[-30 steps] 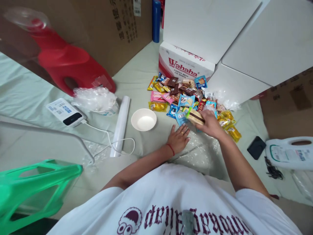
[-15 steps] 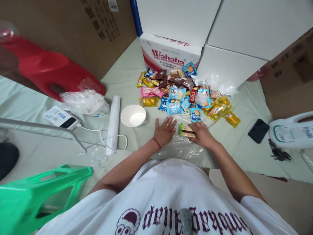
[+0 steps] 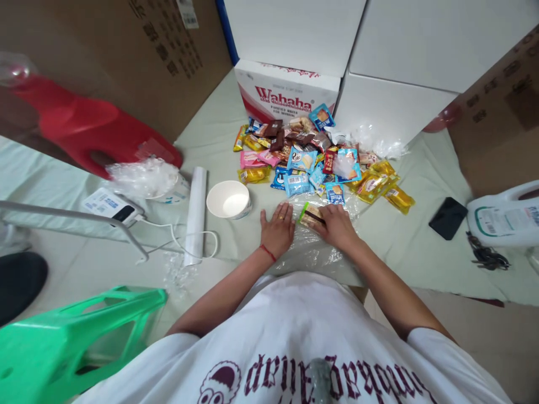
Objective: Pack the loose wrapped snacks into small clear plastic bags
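Wafer packet, light, crinkly, likely brittle inside: right hand fingers pinching its end on clear plastic sheet; left hand pressed flat, fingers together.

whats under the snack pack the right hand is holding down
A sheet of clear crinkled plastic lies under the snack pack, spread on the pale green cloth. The right hand covers the pack's near end.

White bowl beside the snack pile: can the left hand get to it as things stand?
Probably yes. The left hand lies flat and empty on the sheet, with the white bowl just to its left and only bare sheet between them.
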`<action>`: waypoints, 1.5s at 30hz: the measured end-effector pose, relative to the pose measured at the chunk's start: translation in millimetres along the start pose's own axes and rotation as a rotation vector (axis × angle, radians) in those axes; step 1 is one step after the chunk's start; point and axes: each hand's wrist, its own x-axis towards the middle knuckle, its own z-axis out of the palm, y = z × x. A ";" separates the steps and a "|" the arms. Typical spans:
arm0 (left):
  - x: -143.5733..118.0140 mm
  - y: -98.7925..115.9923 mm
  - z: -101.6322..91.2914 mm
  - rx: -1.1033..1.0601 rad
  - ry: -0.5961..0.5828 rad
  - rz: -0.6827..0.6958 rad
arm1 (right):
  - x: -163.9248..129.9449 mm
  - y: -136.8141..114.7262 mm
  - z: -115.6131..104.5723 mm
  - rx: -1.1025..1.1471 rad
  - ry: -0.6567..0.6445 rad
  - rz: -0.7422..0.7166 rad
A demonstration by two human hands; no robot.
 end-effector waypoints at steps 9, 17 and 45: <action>-0.6 -3.5 3.4 -0.026 0.008 0.014 | 0.0 7.8 -8.6 -0.038 -0.093 -0.184; 5.5 -9.1 -0.7 -0.131 0.013 -0.056 | 6.4 22.4 -3.3 0.050 -0.136 -0.313; 48.2 -47.2 -57.6 -0.298 -0.141 -0.195 | -18.8 118.2 -21.9 0.549 -0.069 0.007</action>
